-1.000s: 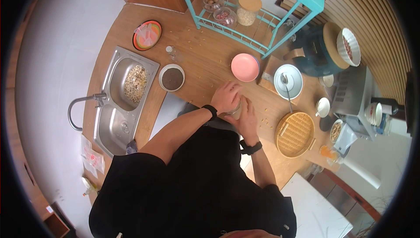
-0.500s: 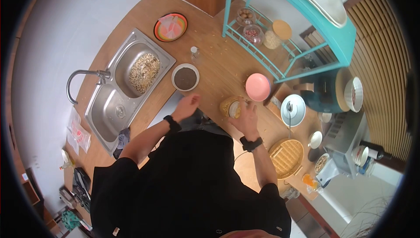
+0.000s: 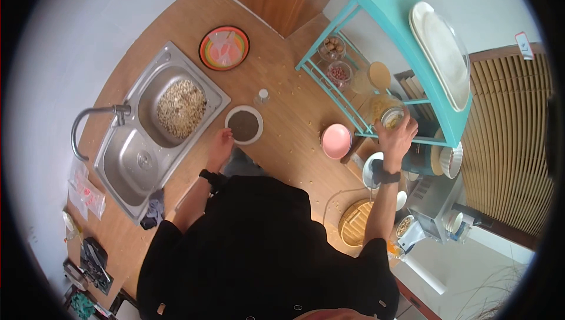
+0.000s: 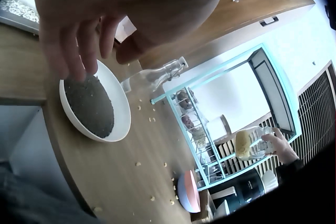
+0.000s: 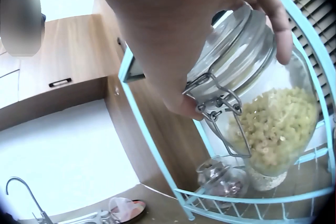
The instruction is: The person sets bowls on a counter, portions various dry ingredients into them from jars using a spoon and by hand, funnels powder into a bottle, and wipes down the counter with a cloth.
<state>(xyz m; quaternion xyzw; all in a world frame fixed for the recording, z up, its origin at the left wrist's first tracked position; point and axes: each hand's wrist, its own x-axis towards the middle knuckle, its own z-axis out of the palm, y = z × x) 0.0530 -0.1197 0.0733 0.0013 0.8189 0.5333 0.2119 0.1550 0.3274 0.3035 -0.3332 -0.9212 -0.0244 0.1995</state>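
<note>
My right hand (image 3: pixel 398 139) grips a glass clip-top jar (image 5: pixel 278 134) by its lid end, thumb at the wire clasp. Small pale yellow pieces, like short pasta, fill part of the jar, which is tilted. It is held up at the turquoise shelf rack (image 3: pixel 385 3), over the lower tier where a wooden-lidded jar (image 3: pixel 378 76) and smaller glass jars stand. Over by the sink, my left hand (image 3: pixel 220 146) hangs with loosely bent fingers at the rim of a white bowl (image 4: pixel 124 113) of dark grains, holding nothing.
A steel double sink (image 3: pixel 219 97) with mixed grains in one basin lies left. Beside the bowl stands a glass bottle (image 3: pixel 262 97); a pink bowl (image 3: pixel 336 142) sits below the rack. A woven bamboo basket (image 3: pixel 352 229) is at the right. Small yellow bits dot the counter.
Both hands were together at the jar near the counter's front edge. The left hand has let go and moved left to the bowl; the right has lifted the jar up to the rack.
</note>
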